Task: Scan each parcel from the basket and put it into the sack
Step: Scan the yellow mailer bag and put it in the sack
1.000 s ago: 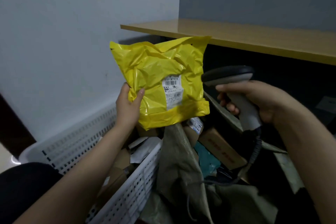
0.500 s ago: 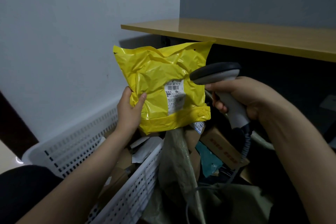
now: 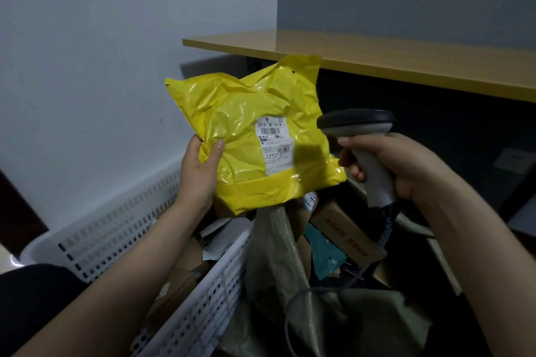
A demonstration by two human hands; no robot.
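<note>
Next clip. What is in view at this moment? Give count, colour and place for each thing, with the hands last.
yellow parcel: one, yellow with a white label, held up above the basket
scanner: one, grey with dark top, right of the parcel, facing it
scanner cable: one, grey, coiled, running down from the handle
basket: one, white, perforated, lower left
basket parcels: brown and white, count unclear, inside the basket
sack: one, olive green, open, right of the basket
cardboard box: one, brown with red print, in the sack's mouth
teal parcel: one, beside the box
tabletop: one, wood-coloured, upper right
left hand: holds the parcel's left edge
right hand: holds the scanner handle
</note>
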